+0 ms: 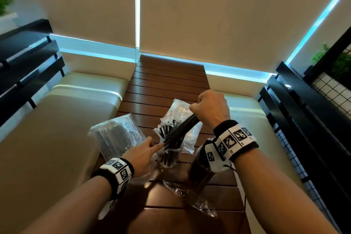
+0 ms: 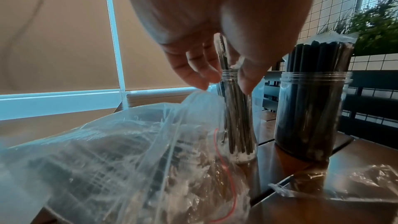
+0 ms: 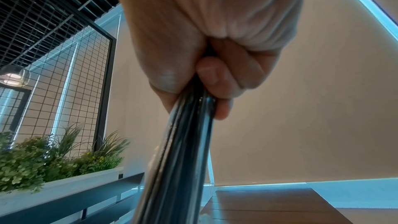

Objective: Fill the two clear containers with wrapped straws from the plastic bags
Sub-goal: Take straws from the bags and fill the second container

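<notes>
Both forearms are bare. A black wristband (image 1: 114, 175) is worn on the left wrist and another (image 1: 235, 140) on the right, each ringed with white blocks printed with black square markers.

The right hand (image 3: 206, 43) grips a bundle of wrapped black straws (image 3: 178, 151) in its fist above the brown slatted table (image 3: 280, 205), green plants (image 3: 53, 157) at left.

slatted table (image 1: 163, 85), bags (image 1: 114, 135), two containers (image 2: 310, 108)
</notes>
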Motion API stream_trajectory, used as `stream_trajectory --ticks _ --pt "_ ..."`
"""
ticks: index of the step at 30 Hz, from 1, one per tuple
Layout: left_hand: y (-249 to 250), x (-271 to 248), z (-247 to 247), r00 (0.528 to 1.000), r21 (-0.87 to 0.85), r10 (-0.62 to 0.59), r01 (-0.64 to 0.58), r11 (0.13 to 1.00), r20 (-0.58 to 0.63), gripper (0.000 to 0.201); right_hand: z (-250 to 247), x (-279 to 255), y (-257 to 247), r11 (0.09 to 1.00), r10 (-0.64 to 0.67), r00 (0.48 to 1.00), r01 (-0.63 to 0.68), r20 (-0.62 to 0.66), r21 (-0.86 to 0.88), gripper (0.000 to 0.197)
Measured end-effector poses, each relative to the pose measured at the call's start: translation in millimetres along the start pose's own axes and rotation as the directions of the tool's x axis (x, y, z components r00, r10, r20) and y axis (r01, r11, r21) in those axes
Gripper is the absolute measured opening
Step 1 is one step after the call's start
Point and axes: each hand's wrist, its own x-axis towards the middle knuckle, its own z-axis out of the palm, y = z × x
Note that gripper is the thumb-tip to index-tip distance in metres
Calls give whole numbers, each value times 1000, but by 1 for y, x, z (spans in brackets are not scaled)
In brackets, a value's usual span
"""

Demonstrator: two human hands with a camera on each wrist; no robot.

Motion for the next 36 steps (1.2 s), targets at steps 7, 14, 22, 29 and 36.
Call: stream_trajectory --ticks 7,14,22,29,36 --pt "6 23 -5 999 -99 -14 18 995 44 51 -7 15 12 997 76 997 -76 -33 15 18" --pt "7 37 -3 999 -209 -49 43 977 -20 18 6 6 21 999 -16 997 14 -73 -34 22" --pt "8 38 -6 999 -223 -41 35 974 -25 16 61 -8 18 893 -373 911 404 177 -196 27" --pt "4 36 -5 1000 -216 0 -6 976 -28 15 113 -7 16 838 -473 858 509 202 -199 18" --pt "1 39 2 999 -228 -39 32 973 -27 23 149 -17 19 904 -422 888 428 184 7 46"
